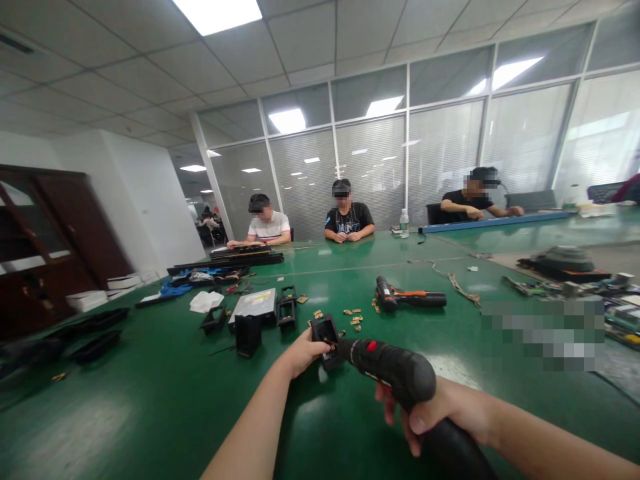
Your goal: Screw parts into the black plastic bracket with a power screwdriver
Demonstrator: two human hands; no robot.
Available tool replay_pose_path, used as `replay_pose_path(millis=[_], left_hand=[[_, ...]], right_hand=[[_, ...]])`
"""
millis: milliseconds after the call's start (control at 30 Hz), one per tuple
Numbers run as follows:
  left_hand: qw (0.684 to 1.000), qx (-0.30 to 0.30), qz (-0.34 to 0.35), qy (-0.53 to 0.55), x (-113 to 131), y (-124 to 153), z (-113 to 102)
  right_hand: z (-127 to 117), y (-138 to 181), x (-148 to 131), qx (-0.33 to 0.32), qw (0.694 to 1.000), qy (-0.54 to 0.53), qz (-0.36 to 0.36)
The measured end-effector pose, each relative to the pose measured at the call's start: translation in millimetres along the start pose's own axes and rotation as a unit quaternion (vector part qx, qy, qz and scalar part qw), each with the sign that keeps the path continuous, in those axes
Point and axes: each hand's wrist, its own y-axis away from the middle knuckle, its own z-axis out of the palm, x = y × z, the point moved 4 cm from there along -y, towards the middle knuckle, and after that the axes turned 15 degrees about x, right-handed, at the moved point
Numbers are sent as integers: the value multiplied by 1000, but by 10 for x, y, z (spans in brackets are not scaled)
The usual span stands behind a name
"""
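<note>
My right hand [440, 410] is wrapped round the grip of a black electric screwdriver [395, 370] with a red switch. Its tip points left into a small black plastic part [326, 337] on the green table [150, 400]. My left hand [303, 352] pinches that black part and holds it steady. Small brass pieces [353, 317] lie scattered just beyond the part.
A second screwdriver [410, 298] with orange trim lies further out. A silver drive [254, 303] and black brackets [247, 333] sit to the left, black trays [95, 343] at far left, electronics parts [565, 267] at right. Three people sit across the table.
</note>
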Motion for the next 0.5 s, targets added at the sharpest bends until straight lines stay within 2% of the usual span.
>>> replay_pose_path(millis=[300,500], left_hand=[[1000,-5,13,-9,23,8,42],[1000,26,8,-12,57,18,54]], right_hand=[[40,197,-279,98,994,50,-14],[124,267,-424,154,980,108,-65]])
